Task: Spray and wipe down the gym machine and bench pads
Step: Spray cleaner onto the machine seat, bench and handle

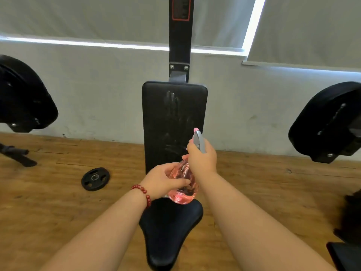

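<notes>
A clear pink spray bottle with a grey trigger head is held in front of the machine's black back pad, which carries pale smeary streaks. My right hand grips the bottle's neck and trigger head, nozzle pointing up toward the pad. My left hand wraps round the bottle's body from the left; a red bead bracelet sits on that wrist. Below the bottle lies the black seat pad. No cloth is in view.
Black arm pads of the machine hang at the left and the right. A small black weight plate lies on the wooden floor left of the seat. A black upright post rises behind the back pad against the white wall.
</notes>
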